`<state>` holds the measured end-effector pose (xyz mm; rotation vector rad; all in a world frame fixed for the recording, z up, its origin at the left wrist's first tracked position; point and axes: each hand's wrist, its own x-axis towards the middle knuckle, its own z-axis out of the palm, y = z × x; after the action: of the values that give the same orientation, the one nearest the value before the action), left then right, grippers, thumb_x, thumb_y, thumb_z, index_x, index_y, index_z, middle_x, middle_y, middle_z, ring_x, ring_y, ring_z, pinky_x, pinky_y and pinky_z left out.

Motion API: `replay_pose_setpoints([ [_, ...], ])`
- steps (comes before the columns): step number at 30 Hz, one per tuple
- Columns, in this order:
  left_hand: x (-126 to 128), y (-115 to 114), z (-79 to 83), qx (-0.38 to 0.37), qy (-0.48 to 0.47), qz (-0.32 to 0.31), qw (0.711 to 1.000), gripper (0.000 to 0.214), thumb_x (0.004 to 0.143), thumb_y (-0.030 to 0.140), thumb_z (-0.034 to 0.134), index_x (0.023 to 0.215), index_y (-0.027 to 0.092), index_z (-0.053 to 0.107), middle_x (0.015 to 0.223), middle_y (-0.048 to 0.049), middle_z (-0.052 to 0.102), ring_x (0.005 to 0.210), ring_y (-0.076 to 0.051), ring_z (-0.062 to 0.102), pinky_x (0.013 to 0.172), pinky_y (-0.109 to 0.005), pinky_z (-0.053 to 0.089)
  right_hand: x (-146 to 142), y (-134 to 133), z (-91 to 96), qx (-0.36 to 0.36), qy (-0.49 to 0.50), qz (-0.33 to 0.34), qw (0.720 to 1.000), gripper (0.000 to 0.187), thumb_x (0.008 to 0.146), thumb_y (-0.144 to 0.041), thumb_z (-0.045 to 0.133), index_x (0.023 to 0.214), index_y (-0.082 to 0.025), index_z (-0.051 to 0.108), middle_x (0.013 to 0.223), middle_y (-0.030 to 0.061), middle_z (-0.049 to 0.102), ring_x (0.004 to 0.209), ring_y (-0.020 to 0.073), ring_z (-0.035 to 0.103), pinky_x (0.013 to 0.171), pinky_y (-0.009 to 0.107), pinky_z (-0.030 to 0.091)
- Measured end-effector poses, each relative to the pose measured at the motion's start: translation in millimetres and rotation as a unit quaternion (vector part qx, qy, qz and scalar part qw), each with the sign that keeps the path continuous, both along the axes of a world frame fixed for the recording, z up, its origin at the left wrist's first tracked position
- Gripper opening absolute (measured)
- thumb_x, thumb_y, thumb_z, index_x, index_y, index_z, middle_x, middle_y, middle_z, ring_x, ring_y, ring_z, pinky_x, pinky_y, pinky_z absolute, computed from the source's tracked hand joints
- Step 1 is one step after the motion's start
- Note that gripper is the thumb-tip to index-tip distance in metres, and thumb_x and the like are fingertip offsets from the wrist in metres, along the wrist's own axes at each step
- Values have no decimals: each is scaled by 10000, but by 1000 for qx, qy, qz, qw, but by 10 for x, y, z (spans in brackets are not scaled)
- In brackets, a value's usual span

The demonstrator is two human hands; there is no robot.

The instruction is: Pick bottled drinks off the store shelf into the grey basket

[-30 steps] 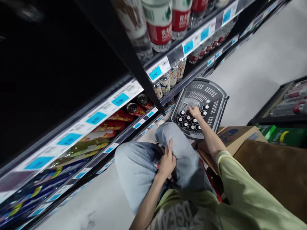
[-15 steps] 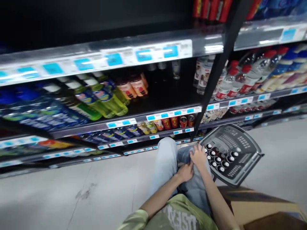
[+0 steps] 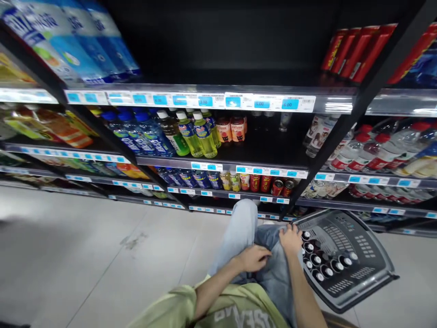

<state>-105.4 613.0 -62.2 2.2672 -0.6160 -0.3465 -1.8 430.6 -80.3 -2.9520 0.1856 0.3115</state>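
My right hand (image 3: 291,239) rests on my right knee, its fingers spread over the denim, with nothing in it. My left hand (image 3: 256,258) lies loosely on my lap between my thighs, fingers slightly bent and holding nothing. Right beside my right knee stands a grey shopping basket (image 3: 370,237) with several dark bottles (image 3: 327,271) upright in it, white caps up.
Shelves face me, with price labels along the shelf edge (image 3: 191,98). They carry yellow-green drink bottles (image 3: 205,136), orange-labelled bottles (image 3: 237,130), red cans (image 3: 277,187), red-capped bottles (image 3: 353,152) and blue cartons (image 3: 88,41). Pale tiled floor (image 3: 136,264) lies behind and left.
My hands have come apart; the left has drawn back leftward from the right, which stays on the knee. The view has tilted up and turned left, so more shelving shows.
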Motion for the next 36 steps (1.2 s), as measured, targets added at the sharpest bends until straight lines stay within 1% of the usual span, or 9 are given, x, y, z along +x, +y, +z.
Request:
replay_pose_setpoints([
  [5,580,543,511,-91,-155,169,969,362,962,145,512,1229,216,746,1231,-90,795,1184,-222,737,1094,-390,573,39,-16,-42,1,-13,0,1000,510,1054,-370,421,1435,-149,679,1531,240,561,1352,435,515,890,577,601],
  [10,1356,1329,1321,-96,-329,418,841,317,934,173,593,1241,208,664,1219,-116,712,1128,-249,694,1000,-418,593,71,-31,-25,5,-23,-1,1000,507,1024,-345,425,1372,-122,719,1451,256,618,1268,453,571,806,584,616],
  [13,1680,1753,1778,-50,-371,541,753,436,920,214,652,1345,177,561,1376,-164,601,1329,-287,582,1129,-450,513,78,-36,-28,7,-35,-2,999,498,1021,-340,434,1348,-109,730,1421,260,636,1245,452,591,807,561,612],
  [15,1856,1971,2002,-27,-370,590,717,585,900,244,707,1432,168,477,1503,-203,498,1448,-316,480,1206,-477,441,80,-34,-36,11,-35,-10,999,492,1022,-340,439,1335,-97,731,1401,262,644,1243,450,595,810,549,608],
  [17,2014,2127,2145,-19,-351,620,702,737,867,259,760,1501,147,400,1561,-236,436,1507,-344,414,1264,-504,370,80,-31,-42,16,-31,-15,999,485,1024,-338,444,1332,-96,730,1386,261,650,1251,449,593,815,545,602],
  [22,2289,2262,2253,-7,-306,636,709,873,829,265,807,1525,8,346,1553,-326,426,1553,-411,372,1318,-516,289,82,-21,-17,20,-27,-16,999,482,1022,-340,458,1352,-108,723,1377,255,656,1267,441,588,871,543,585],
  [26,2370,2296,2249,-3,-300,646,702,885,807,265,821,1507,-33,370,1513,-342,453,1507,-420,448,1299,-496,334,96,-3,15,18,-20,-23,999,479,1026,-337,462,1367,-119,717,1413,246,640,1286,431,578,919,538,568],
  [33,2466,2419,2234,-5,-251,604,757,830,722,339,895,1411,108,493,1391,-233,645,1324,-407,644,1158,-525,510,139,32,41,10,-19,-27,999,480,1018,-352,478,1343,-95,721,1386,248,651,1284,431,572,906,532,581],
  [36,2423,2381,2216,-24,-257,602,756,756,757,323,873,1385,122,504,1307,-187,711,1243,-363,699,1129,-490,539,148,37,61,9,-13,-30,999,490,1011,-364,476,1346,-102,720,1401,249,644,1297,433,565,892,532,587],
])
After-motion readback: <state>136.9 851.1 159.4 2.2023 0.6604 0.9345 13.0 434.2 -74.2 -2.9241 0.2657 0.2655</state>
